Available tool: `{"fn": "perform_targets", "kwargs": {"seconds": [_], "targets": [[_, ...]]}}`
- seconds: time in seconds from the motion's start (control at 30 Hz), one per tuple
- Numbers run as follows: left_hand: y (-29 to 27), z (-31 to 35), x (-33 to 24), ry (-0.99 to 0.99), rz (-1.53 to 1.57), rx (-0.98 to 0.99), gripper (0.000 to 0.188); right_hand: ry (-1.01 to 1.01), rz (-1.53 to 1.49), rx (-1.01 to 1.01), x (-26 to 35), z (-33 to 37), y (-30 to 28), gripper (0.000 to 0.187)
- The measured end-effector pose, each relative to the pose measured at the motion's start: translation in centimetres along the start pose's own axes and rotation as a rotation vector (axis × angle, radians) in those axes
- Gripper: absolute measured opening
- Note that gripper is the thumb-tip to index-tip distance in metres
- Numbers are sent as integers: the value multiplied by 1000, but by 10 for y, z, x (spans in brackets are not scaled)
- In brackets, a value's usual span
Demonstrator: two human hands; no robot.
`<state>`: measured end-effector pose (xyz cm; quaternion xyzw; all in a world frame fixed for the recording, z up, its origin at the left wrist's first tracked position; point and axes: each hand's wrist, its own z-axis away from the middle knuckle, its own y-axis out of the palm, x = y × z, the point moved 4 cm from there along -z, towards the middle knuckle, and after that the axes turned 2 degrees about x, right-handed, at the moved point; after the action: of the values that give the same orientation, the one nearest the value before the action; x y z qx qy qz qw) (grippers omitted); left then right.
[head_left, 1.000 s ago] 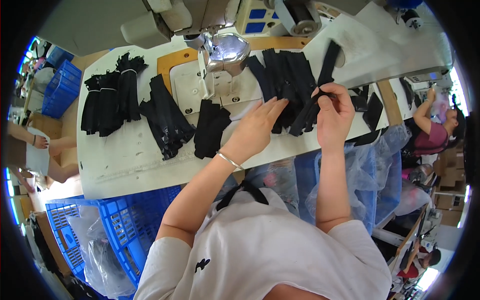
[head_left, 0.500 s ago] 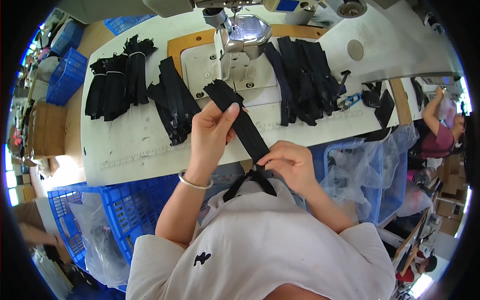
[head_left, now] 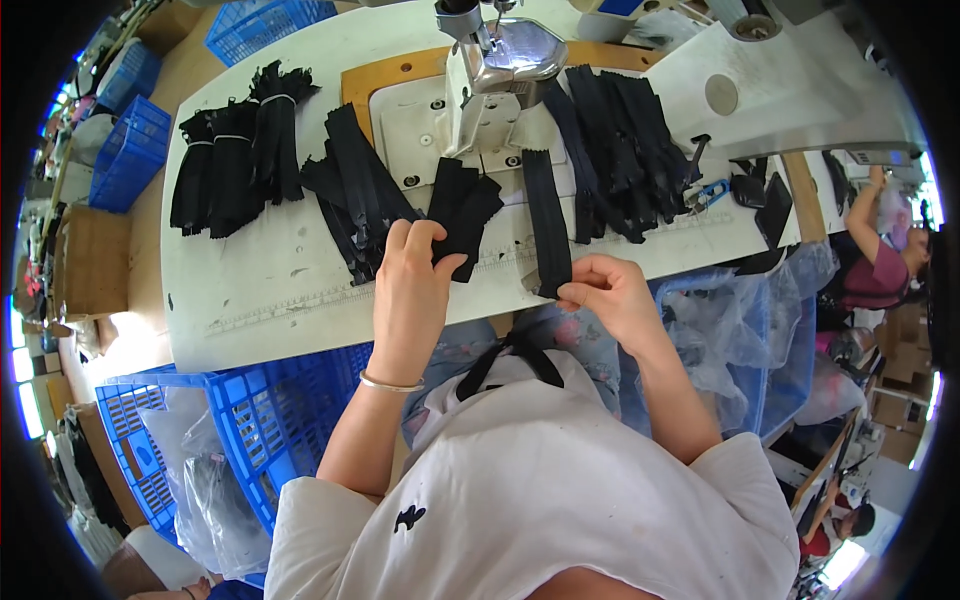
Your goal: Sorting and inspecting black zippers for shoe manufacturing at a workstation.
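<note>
My right hand (head_left: 612,302) pinches the lower end of a black zipper (head_left: 545,215), which stretches away from me towards the sewing machine. To its left, my left hand (head_left: 412,290) has its fingers curled and its thumb pressed on a few short black zippers (head_left: 466,222) that cross each other. Just beyond that hand, more loose black zippers (head_left: 357,185) lie overlapping on the table. The sewing machine's metal arm and needle area (head_left: 505,65) stand behind, over a pale plate (head_left: 410,120).
Tied bundles of black zippers (head_left: 235,165) lie at the left; a loose row of zippers (head_left: 630,150) lies at the right, near blue-handled snips (head_left: 710,195). Blue crates (head_left: 240,430) with plastic bags stand below the table edge (head_left: 290,345). Other people sit far right.
One zipper was stretched between both hands; now my hands are apart. The right holds a zipper upright on the table, while the left has come down onto crossed zippers.
</note>
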<state>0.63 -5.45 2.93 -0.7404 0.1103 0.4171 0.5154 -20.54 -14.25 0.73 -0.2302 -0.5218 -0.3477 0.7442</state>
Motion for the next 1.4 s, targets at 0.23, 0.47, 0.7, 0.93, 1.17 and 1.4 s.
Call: {"fn": "perform_targets", "kwargs": {"seconds": [0.23, 0.47, 0.7, 0.93, 1.17, 1.4], "targets": [[-5, 2, 1, 83, -24, -18, 23, 4, 74, 15, 2, 12, 2, 8], [-12, 7, 19, -325, 1049, 98, 14, -49, -7, 15, 36, 0, 37, 12], [-11, 8, 26, -414, 1043, 135, 19, -439, 279, 201, 70, -29, 73, 18], [-4, 4, 18, -373, 1140, 224, 21, -75, -12, 240, 38, -41, 72, 12], [-5, 0, 1, -315, 882, 178, 26, -67, 82, 204, 44, -39, 66, 14], [-4, -1, 3, -349, 916, 188, 29, 25, 11, 251, 48, -40, 60, 19]]}}
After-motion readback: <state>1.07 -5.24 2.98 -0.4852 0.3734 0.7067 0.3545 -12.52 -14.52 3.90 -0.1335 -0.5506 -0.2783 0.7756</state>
